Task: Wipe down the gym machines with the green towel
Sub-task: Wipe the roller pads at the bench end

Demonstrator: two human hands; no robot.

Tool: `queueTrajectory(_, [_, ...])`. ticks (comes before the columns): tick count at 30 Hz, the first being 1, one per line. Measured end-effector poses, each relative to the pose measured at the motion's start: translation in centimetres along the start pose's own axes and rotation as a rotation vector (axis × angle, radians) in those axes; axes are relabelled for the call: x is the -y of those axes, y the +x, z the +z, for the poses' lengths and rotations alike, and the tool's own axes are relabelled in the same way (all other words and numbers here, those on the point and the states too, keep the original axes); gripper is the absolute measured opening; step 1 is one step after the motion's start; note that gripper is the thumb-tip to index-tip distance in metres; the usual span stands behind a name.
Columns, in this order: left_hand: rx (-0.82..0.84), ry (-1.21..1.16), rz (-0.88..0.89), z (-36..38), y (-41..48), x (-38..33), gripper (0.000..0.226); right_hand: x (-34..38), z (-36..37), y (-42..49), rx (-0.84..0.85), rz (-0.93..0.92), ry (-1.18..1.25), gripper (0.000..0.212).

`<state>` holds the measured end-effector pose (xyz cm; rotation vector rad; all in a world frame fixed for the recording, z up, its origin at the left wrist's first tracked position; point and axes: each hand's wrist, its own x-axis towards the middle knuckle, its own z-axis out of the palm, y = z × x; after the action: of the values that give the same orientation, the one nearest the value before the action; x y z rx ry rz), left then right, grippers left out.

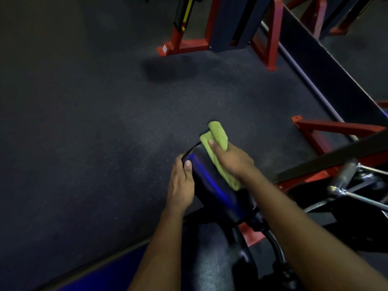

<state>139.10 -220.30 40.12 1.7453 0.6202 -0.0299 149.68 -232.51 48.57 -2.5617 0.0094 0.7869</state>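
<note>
A dark padded roller (212, 185) of a gym machine juts out at the centre of the view, with a blue glint along its side. My right hand (233, 158) grips the folded green towel (216, 141) and presses it on the roller's top, near its far end. One end of the towel sticks out past my fingers, the other shows under my wrist. My left hand (181, 183) holds the roller's left side, thumb on top, fingers wrapped around the end.
The machine's red frame (327, 133) with chrome bars (357, 198) lies to the right. Another red-framed machine (210, 43) stands at the top, on dark speckled rubber floor (94, 122). A low dark wall (327, 74) runs diagonally at the right.
</note>
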Motion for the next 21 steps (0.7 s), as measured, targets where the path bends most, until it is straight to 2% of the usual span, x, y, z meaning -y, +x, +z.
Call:
queueTrajectory(2, [-0.008,0.010,0.010,0.0,0.1,0.0,0.054,-0.3,0.9,-3.3,-0.114,-0.041,-0.283,0.086])
queueTrajectory(5, [-0.009,0.016,0.008,0.0,0.1,-0.1,0.054,0.4,1.5,-4.6,-0.152,-0.061,-0.335,0.089])
queueTrajectory(8, [0.000,0.031,0.009,-0.1,0.3,-0.2,0.060,1.6,0.4,-0.4,-0.056,0.016,-0.177,0.089])
queueTrajectory(10, [0.004,0.038,0.006,-0.2,0.2,-0.3,0.059,2.0,-0.2,2.2,0.109,0.031,0.131,0.089])
queueTrajectory(12, [0.012,0.040,0.006,-0.3,-0.1,-0.4,0.057,0.9,-0.2,4.1,0.283,0.042,0.396,0.073])
queueTrajectory(14, [0.026,0.051,0.010,-0.5,-0.2,-0.5,0.057,-0.3,-0.8,4.0,0.321,0.055,0.392,0.081])
queueTrajectory(16, [0.039,0.050,-0.001,-0.6,-0.2,-0.3,0.057,-1.9,-1.3,2.2,0.212,0.109,0.326,0.091])
queueTrajectory(21, [0.045,0.039,-0.001,-0.6,-0.3,-0.3,0.058,-4.7,-0.8,-4.6,-0.042,0.112,-0.001,0.083])
